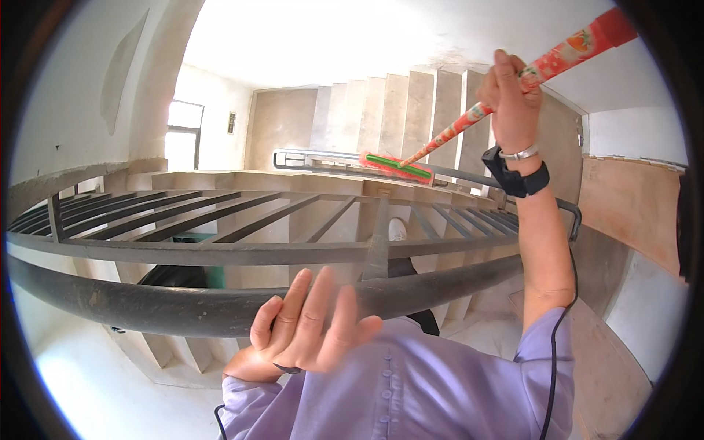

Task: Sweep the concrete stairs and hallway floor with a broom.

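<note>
My right hand [512,96] grips the red, fruit-patterned handle [459,126] of a broom, raised high on the right. From the hand the handle slants down and away to the broom head [391,164], a green block with pink-red bristles. That head appears over the far stair railing [324,155]; whether it touches cannot be told. My left hand [313,324] is at the thick dark handrail [181,308] in front of my body, fingers spread and partly blurred. It holds nothing, and its contact with the rail is unclear.
Below the handrail runs a balustrade of dark metal bars [264,220]. Concrete stairs [396,107] rise beyond it. Through the bars show a black bag [176,276], a green object [216,275] and a white shoe [397,229]. A black cable [554,352] hangs along my right sleeve.
</note>
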Demonstrator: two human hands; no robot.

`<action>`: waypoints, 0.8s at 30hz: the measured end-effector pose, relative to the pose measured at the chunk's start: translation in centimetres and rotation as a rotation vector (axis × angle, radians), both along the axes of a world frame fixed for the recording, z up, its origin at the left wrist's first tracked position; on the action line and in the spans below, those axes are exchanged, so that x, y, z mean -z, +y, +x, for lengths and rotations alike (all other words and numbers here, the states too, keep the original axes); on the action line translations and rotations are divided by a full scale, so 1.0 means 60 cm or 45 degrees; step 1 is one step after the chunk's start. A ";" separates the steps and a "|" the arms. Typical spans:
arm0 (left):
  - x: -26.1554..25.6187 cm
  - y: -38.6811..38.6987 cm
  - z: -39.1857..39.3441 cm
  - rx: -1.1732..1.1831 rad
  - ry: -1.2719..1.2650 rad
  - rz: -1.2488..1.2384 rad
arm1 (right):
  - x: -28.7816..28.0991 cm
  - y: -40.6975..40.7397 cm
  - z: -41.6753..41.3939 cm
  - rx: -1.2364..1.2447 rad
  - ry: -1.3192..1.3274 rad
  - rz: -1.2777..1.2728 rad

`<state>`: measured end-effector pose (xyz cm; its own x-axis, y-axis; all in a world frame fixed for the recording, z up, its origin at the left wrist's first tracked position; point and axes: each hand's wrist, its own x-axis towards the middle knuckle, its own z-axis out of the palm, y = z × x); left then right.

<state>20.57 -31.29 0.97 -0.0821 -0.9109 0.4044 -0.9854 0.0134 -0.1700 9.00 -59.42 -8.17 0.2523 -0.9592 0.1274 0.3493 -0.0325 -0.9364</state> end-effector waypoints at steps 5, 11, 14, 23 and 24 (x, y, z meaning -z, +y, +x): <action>0.002 -0.001 -0.003 0.012 -0.010 -0.037 | 0.025 0.070 0.030 -0.278 0.226 -0.047; -0.017 0.014 -0.014 -0.046 0.008 0.160 | 0.081 0.104 0.102 -0.134 0.594 -0.151; -0.003 0.004 -0.012 -0.011 0.017 0.089 | 0.104 0.012 0.082 0.141 0.296 -0.046; -0.001 0.009 -0.010 0.005 0.011 0.027 | 0.009 0.040 0.029 0.000 0.051 -0.063; 0.001 0.010 -0.007 0.005 0.001 0.019 | 0.006 0.047 0.035 -0.041 0.129 -0.137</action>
<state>20.15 -30.67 0.91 -0.0851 -0.9166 0.3905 -0.9855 0.0196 -0.1687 11.11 -56.60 -8.53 0.2996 -0.9326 0.2014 0.2557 -0.1248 -0.9587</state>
